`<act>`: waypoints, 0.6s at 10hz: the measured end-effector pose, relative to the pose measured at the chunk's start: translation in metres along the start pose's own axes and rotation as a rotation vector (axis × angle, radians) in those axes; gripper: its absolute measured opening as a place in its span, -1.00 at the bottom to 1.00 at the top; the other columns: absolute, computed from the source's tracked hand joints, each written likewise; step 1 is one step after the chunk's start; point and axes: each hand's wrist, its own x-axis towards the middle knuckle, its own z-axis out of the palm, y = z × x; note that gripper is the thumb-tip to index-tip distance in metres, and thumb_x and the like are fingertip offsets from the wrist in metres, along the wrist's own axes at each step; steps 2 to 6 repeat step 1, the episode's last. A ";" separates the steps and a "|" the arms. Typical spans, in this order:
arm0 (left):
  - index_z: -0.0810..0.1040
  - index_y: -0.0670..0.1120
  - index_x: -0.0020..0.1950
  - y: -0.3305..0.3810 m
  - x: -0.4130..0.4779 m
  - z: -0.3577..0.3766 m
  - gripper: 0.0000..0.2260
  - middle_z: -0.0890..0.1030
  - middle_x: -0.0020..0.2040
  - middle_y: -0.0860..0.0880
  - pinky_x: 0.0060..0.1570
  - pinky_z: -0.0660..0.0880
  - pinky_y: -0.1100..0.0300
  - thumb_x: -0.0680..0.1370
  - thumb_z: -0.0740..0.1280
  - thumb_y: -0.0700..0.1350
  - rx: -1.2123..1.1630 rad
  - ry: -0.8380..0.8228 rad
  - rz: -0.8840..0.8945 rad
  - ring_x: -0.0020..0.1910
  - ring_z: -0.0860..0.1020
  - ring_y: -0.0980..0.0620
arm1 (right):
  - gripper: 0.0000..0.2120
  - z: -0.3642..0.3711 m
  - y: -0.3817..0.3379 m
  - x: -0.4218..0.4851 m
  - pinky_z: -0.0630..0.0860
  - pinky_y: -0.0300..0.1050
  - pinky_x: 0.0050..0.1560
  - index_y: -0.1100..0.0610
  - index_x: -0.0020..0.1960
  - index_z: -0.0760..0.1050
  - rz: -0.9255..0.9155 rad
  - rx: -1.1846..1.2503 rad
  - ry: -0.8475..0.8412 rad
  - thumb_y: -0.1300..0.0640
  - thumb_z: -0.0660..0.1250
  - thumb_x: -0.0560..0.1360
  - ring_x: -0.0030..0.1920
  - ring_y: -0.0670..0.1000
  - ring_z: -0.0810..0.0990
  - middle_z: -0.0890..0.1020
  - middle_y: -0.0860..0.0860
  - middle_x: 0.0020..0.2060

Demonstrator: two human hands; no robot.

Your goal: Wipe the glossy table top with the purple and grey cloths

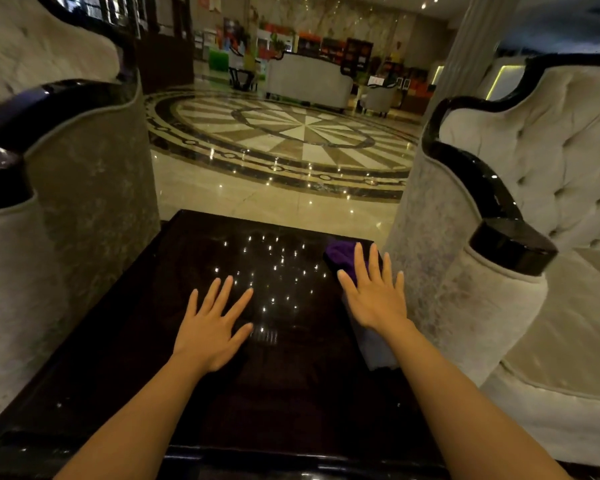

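Purple cloth (340, 255) lay at table top's (146, 341) far right corner, grey cloth (378, 351) just nearer along right edge. Right hand (378, 296) spread flat, fingers open, over both, gripping neither. Left hand (210, 327) open, palm down mid-table, empty. Wiping apparently not begun; next move calls for closing on a cloth. Grey cloth partly hidden under right wrist; contact unclear. Armchairs (84, 188) flanked.

two cloths (340, 256), two hands (212, 329), one table (125, 341)
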 end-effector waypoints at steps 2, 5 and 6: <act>-0.45 0.18 0.32 0.006 0.007 -0.027 -0.22 -0.42 0.39 -0.01 0.39 -0.34 -0.05 0.12 -0.70 0.34 0.018 0.039 0.015 0.36 -0.45 -0.03 | -0.44 -0.018 -0.009 -0.001 -0.30 0.13 0.43 -0.08 0.29 -0.49 -0.040 0.000 0.058 -0.25 -0.20 0.52 0.47 0.08 -0.31 -0.27 0.04 0.49; -0.45 0.18 0.32 0.006 0.007 -0.027 -0.22 -0.42 0.39 -0.01 0.39 -0.34 -0.05 0.12 -0.70 0.34 0.018 0.039 0.015 0.36 -0.45 -0.03 | -0.44 -0.018 -0.009 -0.001 -0.30 0.13 0.43 -0.08 0.29 -0.49 -0.040 0.000 0.058 -0.25 -0.20 0.52 0.47 0.08 -0.31 -0.27 0.04 0.49; -0.45 0.18 0.32 0.006 0.007 -0.027 -0.22 -0.42 0.39 -0.01 0.39 -0.34 -0.05 0.12 -0.70 0.34 0.018 0.039 0.015 0.36 -0.45 -0.03 | -0.44 -0.018 -0.009 -0.001 -0.30 0.13 0.43 -0.08 0.29 -0.49 -0.040 0.000 0.058 -0.25 -0.20 0.52 0.47 0.08 -0.31 -0.27 0.04 0.49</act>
